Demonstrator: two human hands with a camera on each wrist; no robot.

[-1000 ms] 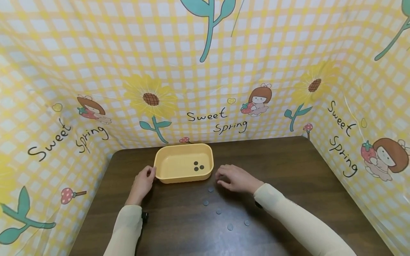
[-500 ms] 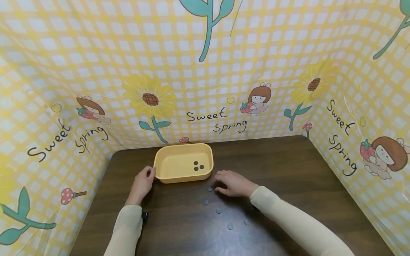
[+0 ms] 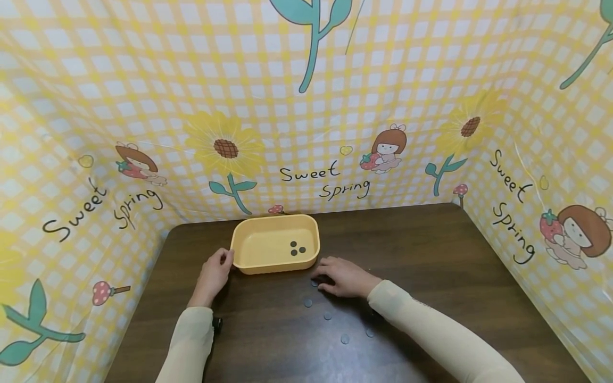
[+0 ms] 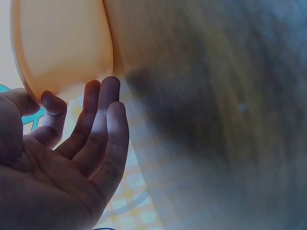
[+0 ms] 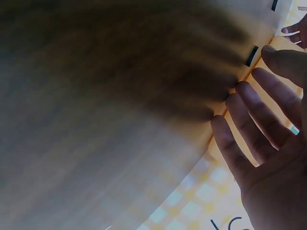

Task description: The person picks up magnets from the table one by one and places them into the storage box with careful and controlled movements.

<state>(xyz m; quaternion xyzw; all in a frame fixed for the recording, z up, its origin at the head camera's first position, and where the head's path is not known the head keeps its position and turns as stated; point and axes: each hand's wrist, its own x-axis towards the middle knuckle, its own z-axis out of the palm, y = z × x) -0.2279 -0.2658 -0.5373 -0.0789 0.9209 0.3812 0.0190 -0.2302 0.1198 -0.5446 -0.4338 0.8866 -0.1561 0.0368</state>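
Flat round discs [image 3: 308, 302], round-cornered tray [image 3: 261, 247]

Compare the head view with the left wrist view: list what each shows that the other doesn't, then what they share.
Only the head view: the right hand, the three dark discs inside the yellow container, and the loose discs on the table.

Only the left wrist view: the palm side of the left hand.

Both: the left hand at one end of the container, part of the table, and the checked cloth.
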